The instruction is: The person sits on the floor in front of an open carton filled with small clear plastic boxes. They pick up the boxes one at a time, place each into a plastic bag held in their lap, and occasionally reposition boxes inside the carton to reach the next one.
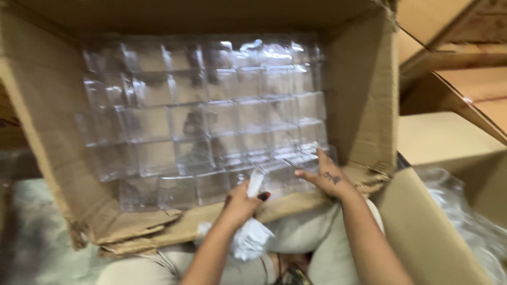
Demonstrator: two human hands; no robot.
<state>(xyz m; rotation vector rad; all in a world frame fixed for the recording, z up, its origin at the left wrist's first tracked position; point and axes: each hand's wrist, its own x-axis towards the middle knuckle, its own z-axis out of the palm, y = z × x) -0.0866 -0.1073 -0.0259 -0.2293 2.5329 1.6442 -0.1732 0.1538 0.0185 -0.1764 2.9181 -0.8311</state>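
The left hand [240, 203] pinches a crumpled white cloth [252, 235] while the right hand [325, 177], fingers spread, rests on clear plastic boxes [211, 121] packed in the cardboard carton [364, 89]; they look light, stiff, slippery, best gripped by their edges.

A second cardboard box [422, 227] stands at the near right, with crinkled clear plastic wrap [465, 211] spilling inside it. More brown cartons [454, 47] are stacked at the far right. A pale, blurred floor [37, 237] shows at the near left.
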